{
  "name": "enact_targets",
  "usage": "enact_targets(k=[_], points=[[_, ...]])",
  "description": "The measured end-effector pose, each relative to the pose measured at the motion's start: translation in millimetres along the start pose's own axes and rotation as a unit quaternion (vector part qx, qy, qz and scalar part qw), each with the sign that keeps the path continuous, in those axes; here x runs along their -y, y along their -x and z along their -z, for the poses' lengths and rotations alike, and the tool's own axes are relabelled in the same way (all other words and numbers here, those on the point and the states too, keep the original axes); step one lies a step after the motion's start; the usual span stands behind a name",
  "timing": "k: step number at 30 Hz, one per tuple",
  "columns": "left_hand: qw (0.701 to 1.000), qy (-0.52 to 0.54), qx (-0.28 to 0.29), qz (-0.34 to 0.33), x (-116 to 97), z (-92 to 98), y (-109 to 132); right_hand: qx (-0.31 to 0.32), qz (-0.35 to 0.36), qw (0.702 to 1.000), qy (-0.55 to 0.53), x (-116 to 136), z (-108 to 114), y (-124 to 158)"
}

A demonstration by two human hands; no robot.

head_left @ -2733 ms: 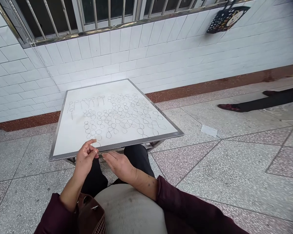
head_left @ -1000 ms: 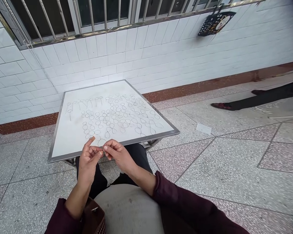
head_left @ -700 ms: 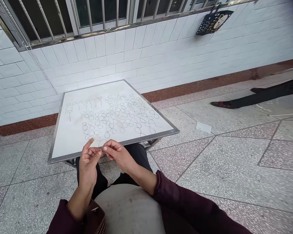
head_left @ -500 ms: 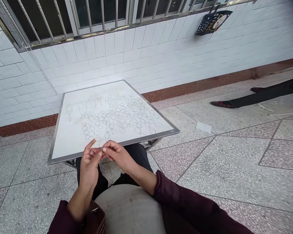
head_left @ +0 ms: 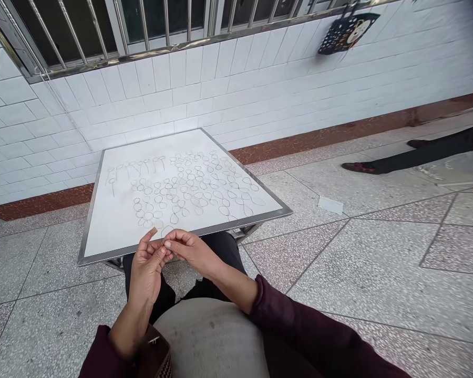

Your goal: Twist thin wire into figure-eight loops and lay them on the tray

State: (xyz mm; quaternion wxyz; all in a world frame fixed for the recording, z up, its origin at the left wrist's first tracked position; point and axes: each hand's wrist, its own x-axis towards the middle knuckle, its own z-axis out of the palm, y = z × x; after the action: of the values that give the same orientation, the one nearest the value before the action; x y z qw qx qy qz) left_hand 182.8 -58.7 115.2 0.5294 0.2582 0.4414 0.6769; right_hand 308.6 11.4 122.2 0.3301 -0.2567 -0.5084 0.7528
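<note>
Above the near edge of the white table (head_left: 114, 220), both hands meet at a thin dark wire loop (head_left: 167, 229). My left hand (head_left: 146, 265) pinches the wire between thumb and fingers, with its index finger raised and a tan covering near that fingertip. From the other side, my right hand (head_left: 191, 253) pinches the same wire, its fingertips touching those of the left. The loop rises over the tabletop, and the fingers hide the wire's lower part. Many more bent wire loops (head_left: 179, 209) lie on the table just beyond, several shaped like figure eights or petals.
Wire pieces with long stems (head_left: 112, 184) lie toward the table's back left. A tiled wall (head_left: 142, 113) stands behind the table, with a dark perforated basket (head_left: 341, 38) hung from the window bars. At right, a person's leg and shoe (head_left: 362, 167) extend over the floor.
My hands keep their pinch on the wire and have hardly shifted. The whole view has moved very slightly.
</note>
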Motion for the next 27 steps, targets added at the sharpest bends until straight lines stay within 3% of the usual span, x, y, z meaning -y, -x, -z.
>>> enact_targets(k=[6, 14, 27], points=[[1.0, -0.01, 0.009, 0.007, -1, 1.1, 1, 0.021, -0.029, 0.999, -0.011, 3, 1, -2], [0.998, -0.006, 0.046, 0.037, -2, 0.3, 3, -0.011, -0.008, 1.0, -0.016, 2, -4, -2], [0.996, -0.077, 0.028, -0.027, 1, -0.5, 6, -0.052, 0.035, 0.998, 0.001, -8, -8, -4]])
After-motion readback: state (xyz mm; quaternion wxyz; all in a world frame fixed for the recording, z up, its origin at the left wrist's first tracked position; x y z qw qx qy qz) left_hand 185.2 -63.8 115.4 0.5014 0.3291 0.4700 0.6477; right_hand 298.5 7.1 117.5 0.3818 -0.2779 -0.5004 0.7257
